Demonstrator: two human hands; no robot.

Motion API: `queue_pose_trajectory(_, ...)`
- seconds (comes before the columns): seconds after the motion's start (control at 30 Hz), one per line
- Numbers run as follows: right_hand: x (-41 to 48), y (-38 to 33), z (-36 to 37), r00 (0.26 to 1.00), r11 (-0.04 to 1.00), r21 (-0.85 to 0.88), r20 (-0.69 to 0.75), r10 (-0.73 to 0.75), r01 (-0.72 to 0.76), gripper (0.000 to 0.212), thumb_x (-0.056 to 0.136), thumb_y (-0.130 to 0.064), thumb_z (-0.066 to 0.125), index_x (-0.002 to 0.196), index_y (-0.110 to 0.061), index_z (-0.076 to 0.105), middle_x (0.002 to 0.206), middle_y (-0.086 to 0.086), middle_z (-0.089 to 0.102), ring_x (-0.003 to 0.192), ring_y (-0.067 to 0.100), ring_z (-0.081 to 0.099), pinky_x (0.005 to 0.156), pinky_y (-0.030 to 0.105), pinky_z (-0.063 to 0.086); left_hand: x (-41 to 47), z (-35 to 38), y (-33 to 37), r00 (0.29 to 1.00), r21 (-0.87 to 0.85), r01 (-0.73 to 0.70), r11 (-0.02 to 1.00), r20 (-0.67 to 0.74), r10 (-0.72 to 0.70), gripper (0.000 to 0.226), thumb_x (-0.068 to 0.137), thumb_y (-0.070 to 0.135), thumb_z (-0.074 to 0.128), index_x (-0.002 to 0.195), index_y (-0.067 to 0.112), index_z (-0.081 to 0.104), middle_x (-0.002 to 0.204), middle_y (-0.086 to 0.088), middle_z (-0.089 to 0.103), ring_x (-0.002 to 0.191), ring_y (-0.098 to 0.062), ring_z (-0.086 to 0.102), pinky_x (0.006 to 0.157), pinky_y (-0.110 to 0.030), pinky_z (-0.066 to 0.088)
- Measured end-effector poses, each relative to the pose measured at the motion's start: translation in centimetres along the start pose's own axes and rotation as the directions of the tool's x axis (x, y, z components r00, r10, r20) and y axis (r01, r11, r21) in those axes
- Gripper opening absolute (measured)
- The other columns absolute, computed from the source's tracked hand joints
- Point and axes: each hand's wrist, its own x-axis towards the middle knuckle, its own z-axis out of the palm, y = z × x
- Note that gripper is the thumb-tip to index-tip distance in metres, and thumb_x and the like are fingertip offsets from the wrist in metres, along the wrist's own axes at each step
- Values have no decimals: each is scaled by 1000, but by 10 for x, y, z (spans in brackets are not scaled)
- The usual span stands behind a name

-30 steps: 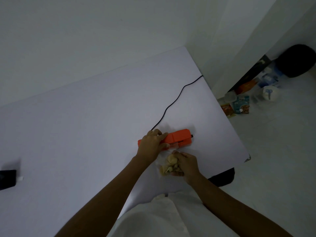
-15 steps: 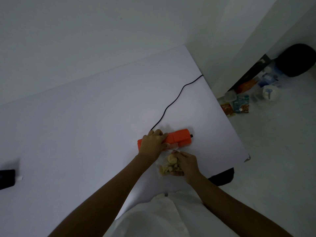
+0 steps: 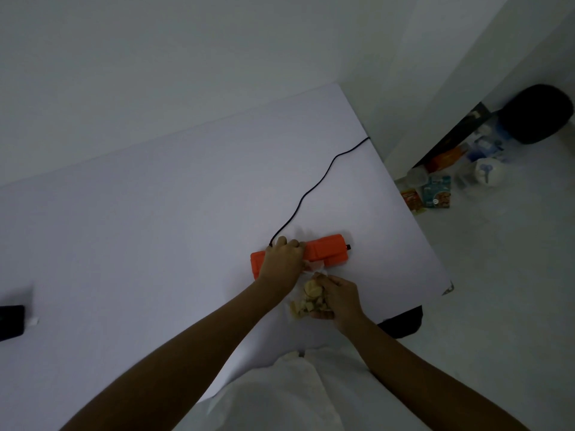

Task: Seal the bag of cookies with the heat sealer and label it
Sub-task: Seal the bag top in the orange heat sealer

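Right at the near-right part of the white table (image 3: 155, 244) sits the clear bag of cookies (image 3: 306, 301), pale yellow-beige pieces bunched inside, its top edge running up to and under the front of the orange heat sealer (image 3: 323, 251). Right hand (image 3: 339, 298) is curled round the bag's right side w/ fingers closed on it, holding it down on the tabletop. Left hand (image 3: 281, 259) lies palm-down over the sealer's left-middle portion, fingers wrapped over its top and far edge, gripping/pressing it; can't tell if the sealer's bar is fully shut on the plastic. Sealer lies roughly left-right, a small black knob at its right end, and a black cord (image 3: 314, 188) leaves from behind the left hand, snaking away to the table's far-right edge. Both bare forearms reach in from the bottom, over a white garment (image 3: 280, 393). At the far left edge a dark flat object (image 3: 11, 321) rests on the table, only partly in view. Off the table to the right, on the floor, are assorted packets (image 3: 435, 194) and a dark round object (image 3: 535, 113), too blurry to ID.
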Motion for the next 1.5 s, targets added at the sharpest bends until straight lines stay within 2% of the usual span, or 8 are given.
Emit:
queue_pose_trajectory(0.2, -1, -1, 1, 1000, 1000, -3, 11, 1, -1, 23, 85, -29, 75, 92, -8, 76, 85, 18, 76, 72, 34, 73, 55, 40, 58, -1, 1, 2, 999, -2, -8, 1000, -32, 8, 28, 92, 22, 57, 119, 14, 58, 112, -5, 63, 104, -26, 53, 80, -41, 47)
queue_pose_trajectory(0.67, -2, -1, -1, 1000, 1000, -6, 5, -3, 3, 19, 85, -27, 75, 88, -8, 77, 82, 18, 76, 70, 33, 73, 56, 42, 59, -4, -3, 7, 1000, 17, 6, 1000, -21, -6, 30, 92, 14, 54, 122, 12, 55, 119, -7, 60, 108, -28, 50, 84, -42, 47)
queue_pose_trajectory(1.03, -4, -2, 0, 1000, 1000, 0, 15, 9, -9, 23, 85, -28, 74, 91, -7, 76, 86, 20, 75, 70, 33, 72, 58, 44, 60, -7, -2, 7, 1000, 48, -6, 999, -30, 7, 35, 93, 15, 54, 127, 12, 51, 124, -8, 57, 111, -28, 49, 87, -43, 46)
queue_pose_trajectory(1.17, -5, -3, 0, 1000, 1000, 1, 17, -1, 1, 19, 85, -27, 75, 83, -8, 76, 83, 19, 75, 68, 31, 71, 57, 44, 61, -7, 0, 6, 999, 43, -14, 999, -33, 16, 37, 92, 18, 56, 129, 12, 49, 126, -8, 56, 112, -28, 48, 89, -44, 45)
queue_pose_trajectory(1.5, -5, -4, 2, 1000, 1000, 11, 6, 3, -4, 22, 85, -30, 75, 88, -7, 75, 85, 19, 75, 70, 32, 71, 60, 46, 61, -10, 7, 6, 992, 49, -6, 999, -124, 12, 37, 90, 18, 60, 126, 11, 52, 120, -9, 61, 107, -29, 51, 82, -44, 47)
